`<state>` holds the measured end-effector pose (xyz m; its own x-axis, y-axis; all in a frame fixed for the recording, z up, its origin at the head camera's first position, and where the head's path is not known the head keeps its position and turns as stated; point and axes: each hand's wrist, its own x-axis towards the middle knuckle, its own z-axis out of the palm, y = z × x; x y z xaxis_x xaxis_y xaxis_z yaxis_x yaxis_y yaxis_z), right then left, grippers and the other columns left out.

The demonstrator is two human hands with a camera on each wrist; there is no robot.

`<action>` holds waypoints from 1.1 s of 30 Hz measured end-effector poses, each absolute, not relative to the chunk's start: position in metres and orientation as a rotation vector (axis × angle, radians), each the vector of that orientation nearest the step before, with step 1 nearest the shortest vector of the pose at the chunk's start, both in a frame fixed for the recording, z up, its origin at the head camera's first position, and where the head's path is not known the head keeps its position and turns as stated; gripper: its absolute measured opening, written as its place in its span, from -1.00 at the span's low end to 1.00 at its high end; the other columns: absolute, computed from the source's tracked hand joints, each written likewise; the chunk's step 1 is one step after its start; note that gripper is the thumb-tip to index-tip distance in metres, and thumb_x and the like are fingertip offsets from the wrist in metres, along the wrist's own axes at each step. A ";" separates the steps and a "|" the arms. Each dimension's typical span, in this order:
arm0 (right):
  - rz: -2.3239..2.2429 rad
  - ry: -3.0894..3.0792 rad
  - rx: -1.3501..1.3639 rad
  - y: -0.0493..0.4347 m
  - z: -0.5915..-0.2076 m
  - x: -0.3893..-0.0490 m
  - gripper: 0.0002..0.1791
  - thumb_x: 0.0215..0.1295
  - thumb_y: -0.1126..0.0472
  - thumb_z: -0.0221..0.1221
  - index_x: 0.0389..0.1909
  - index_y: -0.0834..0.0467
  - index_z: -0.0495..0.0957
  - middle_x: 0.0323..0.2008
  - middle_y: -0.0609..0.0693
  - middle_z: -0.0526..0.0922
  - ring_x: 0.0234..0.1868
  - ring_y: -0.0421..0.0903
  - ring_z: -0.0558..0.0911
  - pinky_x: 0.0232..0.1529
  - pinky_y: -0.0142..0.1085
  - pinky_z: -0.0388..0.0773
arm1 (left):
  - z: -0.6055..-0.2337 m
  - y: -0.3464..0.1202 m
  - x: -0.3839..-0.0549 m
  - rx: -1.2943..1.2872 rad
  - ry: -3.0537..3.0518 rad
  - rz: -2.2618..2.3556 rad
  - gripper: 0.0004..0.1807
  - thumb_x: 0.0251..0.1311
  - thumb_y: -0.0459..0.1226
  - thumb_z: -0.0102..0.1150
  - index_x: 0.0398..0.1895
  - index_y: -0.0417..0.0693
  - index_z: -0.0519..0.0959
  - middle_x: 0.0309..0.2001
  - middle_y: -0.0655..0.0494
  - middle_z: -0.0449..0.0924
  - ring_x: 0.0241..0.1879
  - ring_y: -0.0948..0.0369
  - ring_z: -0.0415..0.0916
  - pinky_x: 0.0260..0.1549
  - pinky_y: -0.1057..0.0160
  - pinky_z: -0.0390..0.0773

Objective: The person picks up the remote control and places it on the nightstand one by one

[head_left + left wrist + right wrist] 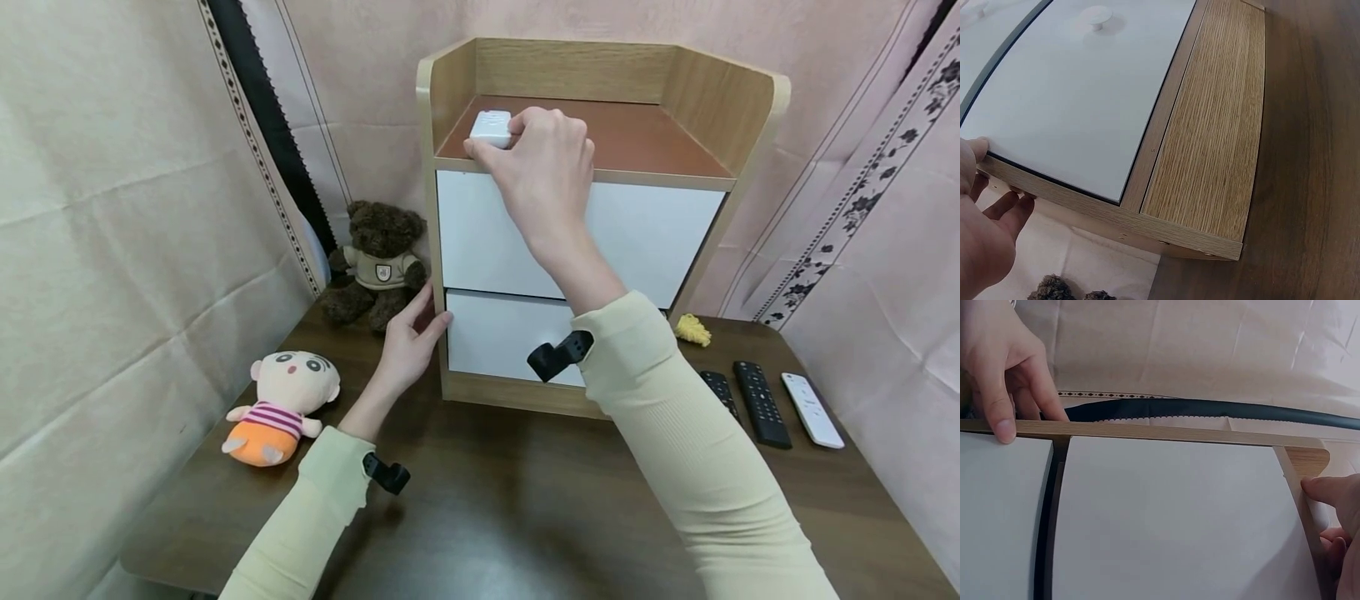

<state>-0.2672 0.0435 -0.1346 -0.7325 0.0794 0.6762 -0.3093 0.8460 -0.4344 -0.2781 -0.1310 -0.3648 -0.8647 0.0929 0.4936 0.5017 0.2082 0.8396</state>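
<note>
On the left part of the top shelf of a wooden cabinet, my right hand pinches a small white rounded block between thumb and forefinger. Pale markings show on its upper face; its exact kind is unclear. My left hand rests against the cabinet's left side panel. In the left wrist view, the thumb lies at the panel's front edge and the other fingers touch its outer face. Two white drawer fronts, the upper drawer and the lower drawer, fill the cabinet's front.
A brown teddy bear sits left of the cabinet, behind my left hand. Nearer lies a plush doll with orange bottoms. To the right are a yellow bundle, two black remotes and a white remote on the dark table.
</note>
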 end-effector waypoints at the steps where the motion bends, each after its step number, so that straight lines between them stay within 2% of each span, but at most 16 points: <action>1: 0.702 -2.292 0.169 0.044 -0.135 -0.267 -0.47 0.18 -0.21 0.45 -0.09 0.16 0.79 -0.17 0.00 0.79 -0.04 0.05 0.65 -0.05 -0.19 0.55 | -0.361 -0.130 -0.274 -0.553 -2.157 -1.700 -0.32 0.50 -0.34 0.16 0.59 -0.18 0.16 0.47 -0.16 0.30 0.39 -0.03 0.36 0.26 -0.03 0.45; 5: 0.772 -2.263 0.218 0.048 -0.136 -0.263 -0.54 0.19 -0.18 0.45 -0.21 0.16 0.76 -0.29 -0.06 0.72 -0.06 -0.05 0.58 0.08 -0.25 0.46 | -0.360 -0.131 -0.276 -0.541 -2.168 -1.700 -0.32 0.49 -0.40 0.14 0.59 -0.23 0.14 0.47 -0.21 0.28 0.39 -0.09 0.35 0.25 -0.09 0.45; 9: 0.876 -2.141 0.372 0.063 -0.145 -0.257 -0.58 0.23 -0.06 0.46 -0.11 0.21 0.73 -0.25 0.02 0.69 -0.11 -0.07 0.57 0.16 -0.30 0.34 | -0.373 -0.135 -0.289 -0.540 -2.164 -1.715 -0.30 0.50 -0.32 0.15 0.61 -0.09 0.13 0.50 -0.11 0.26 0.43 0.00 0.30 0.28 -0.09 0.42; 13: 0.950 -1.926 0.556 0.093 -0.161 -0.252 -0.42 0.16 0.10 0.54 0.12 0.33 0.66 -0.19 0.17 0.72 -0.30 -0.10 0.60 -0.09 -0.38 0.46 | -0.375 -0.136 -0.288 -0.544 -2.167 -1.733 -0.30 0.51 -0.26 0.16 0.62 -0.02 0.14 0.51 -0.05 0.25 0.45 0.05 0.27 0.31 -0.07 0.39; 15: 0.957 -1.844 0.626 0.113 -0.170 -0.249 -0.37 0.13 0.16 0.55 0.17 0.37 0.61 -0.21 0.21 0.72 -0.36 -0.21 0.59 -0.19 -0.43 0.49 | -0.375 -0.135 -0.287 -0.549 -2.162 -1.736 -0.30 0.51 -0.24 0.16 0.62 -0.03 0.14 0.52 -0.05 0.25 0.46 0.06 0.26 0.32 -0.05 0.38; 18: 0.923 -1.815 0.702 0.154 -0.182 -0.239 -0.34 0.13 0.28 0.53 0.23 0.39 0.54 -0.25 0.22 0.72 -0.38 -0.39 0.57 -0.24 -0.52 0.50 | -0.376 -0.134 -0.285 -0.552 -2.151 -1.739 -0.30 0.51 -0.24 0.16 0.61 -0.09 0.14 0.52 -0.06 0.24 0.46 0.06 0.26 0.32 -0.02 0.39; 22: 0.989 -1.854 0.643 0.219 -0.201 -0.217 -0.37 0.10 0.47 0.48 0.24 0.31 0.56 -0.29 -0.01 0.75 -0.38 -0.39 0.63 -0.27 -0.56 0.51 | -0.377 -0.133 -0.284 -0.558 -2.143 -1.754 -0.29 0.51 -0.24 0.16 0.61 -0.13 0.14 0.51 -0.08 0.26 0.45 0.06 0.28 0.30 -0.01 0.40; 24: 1.076 -1.898 0.482 0.251 -0.212 -0.203 -0.36 0.12 0.49 0.45 0.26 0.19 0.58 -0.30 -0.17 0.74 -0.36 -0.35 0.65 -0.27 -0.58 0.51 | -0.377 -0.133 -0.284 -0.560 -2.137 -1.764 -0.29 0.51 -0.25 0.17 0.61 -0.13 0.13 0.50 -0.10 0.27 0.44 0.05 0.29 0.30 -0.01 0.41; 27: 1.084 -1.969 0.256 0.297 -0.233 -0.190 -0.36 0.19 0.43 0.42 0.31 0.10 0.55 -0.31 -0.35 0.70 -0.37 -0.40 0.64 -0.27 -0.63 0.50 | -0.376 -0.133 -0.284 -0.567 -2.127 -1.769 -0.29 0.50 -0.26 0.17 0.61 -0.12 0.15 0.49 -0.11 0.29 0.43 0.04 0.31 0.29 -0.03 0.42; 30: 1.044 -2.045 0.077 0.330 -0.258 -0.184 -0.37 0.26 0.34 0.41 0.36 0.05 0.51 -0.31 -0.45 0.64 -0.44 -0.44 0.58 -0.33 -0.67 0.46 | -0.375 -0.134 -0.285 -0.585 -2.120 -1.787 -0.30 0.50 -0.26 0.17 0.61 -0.10 0.15 0.49 -0.10 0.29 0.43 0.04 0.30 0.28 -0.05 0.42; 33: 0.982 -2.140 -0.046 0.350 -0.288 -0.181 -0.34 0.32 0.22 0.40 0.43 0.04 0.45 -0.30 -0.51 0.56 -0.42 -0.47 0.52 -0.33 -0.70 0.40 | -0.374 -0.136 -0.287 -0.604 -2.118 -1.812 -0.30 0.49 -0.28 0.18 0.61 -0.07 0.16 0.50 -0.08 0.28 0.43 0.04 0.30 0.29 -0.05 0.41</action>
<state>-0.1809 0.3504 -0.2876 -0.7056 0.3255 0.6294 -0.2650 0.7025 -0.6605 -0.2871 -0.1361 -0.3737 -0.8704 0.1267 0.4758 0.4897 0.1214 0.8634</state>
